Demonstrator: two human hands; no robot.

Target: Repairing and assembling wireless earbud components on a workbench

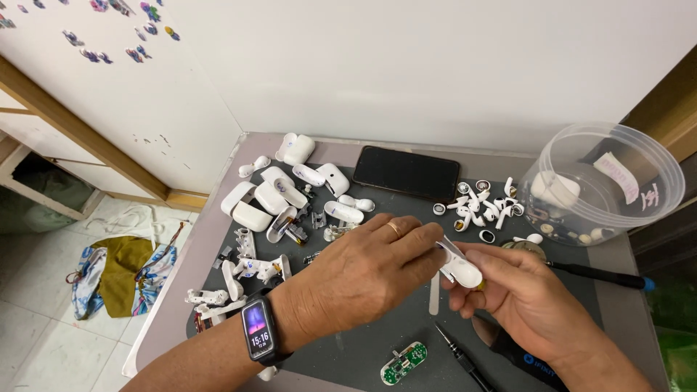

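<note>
Resting between both hands [435, 279] (pinched): white earbud case [459, 268]

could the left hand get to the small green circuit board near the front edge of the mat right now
Probably not without letting go first. The left hand is busy pinching the white earbud case part together with the right hand. The green circuit board itself lies uncovered on the dark mat, just below the left wrist.

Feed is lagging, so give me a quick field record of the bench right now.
left hand: grip on top of the white earbud case
right hand: holds the case from below
mat: dark mat on grey table
left pile: opened white cases
centre back: black phone
right: clear tub, loose earbuds
front: green circuit board, screwdriver
</note>
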